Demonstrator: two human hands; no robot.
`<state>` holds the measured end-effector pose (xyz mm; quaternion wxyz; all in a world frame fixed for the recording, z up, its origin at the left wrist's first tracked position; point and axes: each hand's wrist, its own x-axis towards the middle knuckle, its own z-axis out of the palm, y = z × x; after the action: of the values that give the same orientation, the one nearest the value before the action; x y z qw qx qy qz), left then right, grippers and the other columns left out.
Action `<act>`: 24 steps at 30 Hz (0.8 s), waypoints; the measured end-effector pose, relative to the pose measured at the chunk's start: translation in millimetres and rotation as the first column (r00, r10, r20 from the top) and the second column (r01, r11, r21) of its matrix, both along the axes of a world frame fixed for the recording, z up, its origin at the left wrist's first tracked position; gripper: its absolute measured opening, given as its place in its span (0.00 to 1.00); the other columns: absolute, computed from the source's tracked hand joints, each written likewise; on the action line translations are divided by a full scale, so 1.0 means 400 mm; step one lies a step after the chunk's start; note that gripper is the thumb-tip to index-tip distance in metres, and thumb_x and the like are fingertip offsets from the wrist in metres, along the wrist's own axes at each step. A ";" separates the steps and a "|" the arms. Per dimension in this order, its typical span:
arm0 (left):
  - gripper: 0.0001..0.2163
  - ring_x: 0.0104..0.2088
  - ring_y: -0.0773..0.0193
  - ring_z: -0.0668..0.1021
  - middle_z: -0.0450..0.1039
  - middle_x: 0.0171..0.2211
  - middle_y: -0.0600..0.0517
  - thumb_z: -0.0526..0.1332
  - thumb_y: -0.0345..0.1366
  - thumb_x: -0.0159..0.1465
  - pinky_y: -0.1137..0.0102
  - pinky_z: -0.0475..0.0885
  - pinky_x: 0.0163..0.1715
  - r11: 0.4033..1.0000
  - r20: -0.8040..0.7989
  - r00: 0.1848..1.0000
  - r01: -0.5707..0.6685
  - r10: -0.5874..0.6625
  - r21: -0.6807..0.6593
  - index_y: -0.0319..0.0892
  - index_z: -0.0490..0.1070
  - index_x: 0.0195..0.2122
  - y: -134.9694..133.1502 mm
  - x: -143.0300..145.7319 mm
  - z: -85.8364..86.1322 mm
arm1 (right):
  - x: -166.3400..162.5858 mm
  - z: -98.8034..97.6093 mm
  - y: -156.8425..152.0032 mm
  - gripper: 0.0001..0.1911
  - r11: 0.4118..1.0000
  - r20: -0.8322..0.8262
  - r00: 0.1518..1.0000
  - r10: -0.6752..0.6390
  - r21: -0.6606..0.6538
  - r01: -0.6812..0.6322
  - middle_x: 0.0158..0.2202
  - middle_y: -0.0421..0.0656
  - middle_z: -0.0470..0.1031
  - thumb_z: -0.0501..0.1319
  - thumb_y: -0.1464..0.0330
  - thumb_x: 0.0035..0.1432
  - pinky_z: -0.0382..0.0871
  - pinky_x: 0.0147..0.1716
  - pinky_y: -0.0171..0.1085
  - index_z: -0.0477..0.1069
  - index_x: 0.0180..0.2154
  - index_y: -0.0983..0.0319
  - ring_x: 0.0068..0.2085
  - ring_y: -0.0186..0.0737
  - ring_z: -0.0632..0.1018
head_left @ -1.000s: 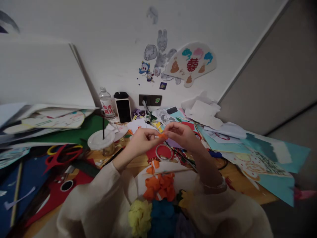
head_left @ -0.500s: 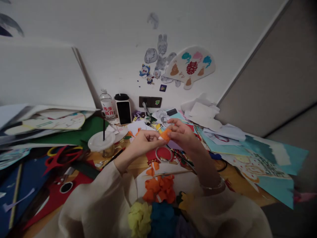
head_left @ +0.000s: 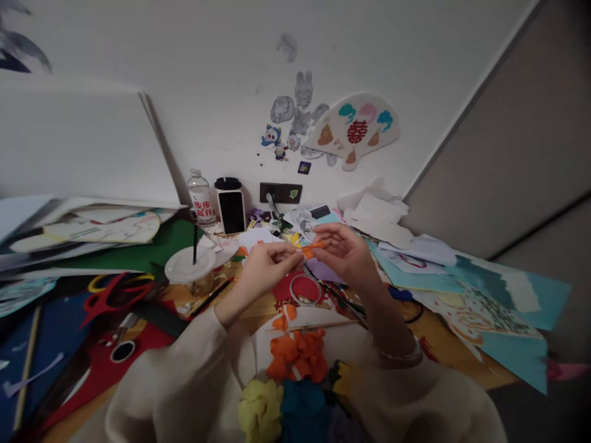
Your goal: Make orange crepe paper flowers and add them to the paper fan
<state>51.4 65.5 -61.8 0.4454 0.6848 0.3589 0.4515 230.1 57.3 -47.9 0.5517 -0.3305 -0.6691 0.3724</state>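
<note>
Between my two hands is a small orange paper piece (head_left: 313,248), turned nearly edge-on. My left hand (head_left: 268,271) pinches its left end between thumb and fingers. On the other end, my right hand (head_left: 344,255) grips with thumb and fingertips. Below them a white paper sheet (head_left: 341,335) lies near me, with a cluster of crumpled orange paper petals (head_left: 295,354) on it and a smaller orange piece (head_left: 284,317) above. A thin stick (head_left: 318,323) crosses the sheet. Yellow (head_left: 261,409) and blue (head_left: 305,409) paper flowers sit closest to me.
At left are red-handled scissors (head_left: 111,298), a lidded plastic cup (head_left: 189,264) with a black straw, a bottle (head_left: 202,200) and a phone (head_left: 231,212) against a cup. A tape roll (head_left: 305,300) lies behind the sheet. Painted papers (head_left: 489,320) cover the right side.
The orange piece has turned from showing its face to a narrow, edge-on shape. Both hands stay on it, their fingers shifted slightly. The view has tilted a little.
</note>
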 end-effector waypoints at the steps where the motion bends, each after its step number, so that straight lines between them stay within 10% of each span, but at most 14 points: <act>1: 0.11 0.25 0.64 0.78 0.77 0.24 0.51 0.63 0.42 0.57 0.74 0.72 0.27 1.000 -0.001 1.000 -0.007 0.007 0.000 0.38 0.75 0.29 -0.001 0.000 0.001 | -0.001 -0.001 -0.001 0.13 0.999 0.018 0.999 -0.030 0.028 0.030 0.34 0.39 0.72 0.66 0.71 0.51 0.71 0.35 0.34 0.71 0.40 0.58 0.34 0.33 0.74; 14: 0.11 0.31 0.61 0.79 0.80 0.30 0.48 0.63 0.42 0.57 0.72 0.72 0.32 0.977 -0.030 0.988 -0.148 0.154 0.151 0.38 0.78 0.32 0.013 -0.003 -0.012 | -0.003 0.006 0.002 0.02 0.962 0.150 0.976 -0.157 0.246 0.117 0.36 0.43 0.69 0.63 0.71 0.53 0.70 0.36 0.38 0.74 0.32 0.59 0.40 0.39 0.73; 19: 0.12 0.29 0.62 0.79 0.79 0.29 0.47 0.65 0.43 0.55 0.71 0.73 0.31 0.983 0.099 0.979 -0.182 0.179 0.018 0.37 0.78 0.31 0.008 0.006 -0.006 | -0.036 0.010 -0.035 0.04 0.679 0.284 0.700 -0.655 0.628 0.381 0.41 0.45 0.67 0.62 0.70 0.55 0.64 0.45 0.45 0.75 0.33 0.57 0.44 0.43 0.69; 24: 0.11 0.28 0.64 0.79 0.79 0.28 0.49 0.67 0.41 0.53 0.72 0.74 0.30 0.986 0.219 0.961 -0.163 0.167 -0.036 0.36 0.77 0.30 -0.014 0.017 0.009 | -0.056 0.008 -0.074 0.03 0.493 0.287 0.474 -0.832 0.773 0.398 0.37 0.44 0.69 0.63 0.67 0.56 0.58 0.43 0.47 0.76 0.33 0.55 0.41 0.46 0.67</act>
<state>58.4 59.8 -58.0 0.4497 0.5939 0.3668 0.5573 207.7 27.8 -44.5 0.4643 -0.4692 -0.7105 -0.2438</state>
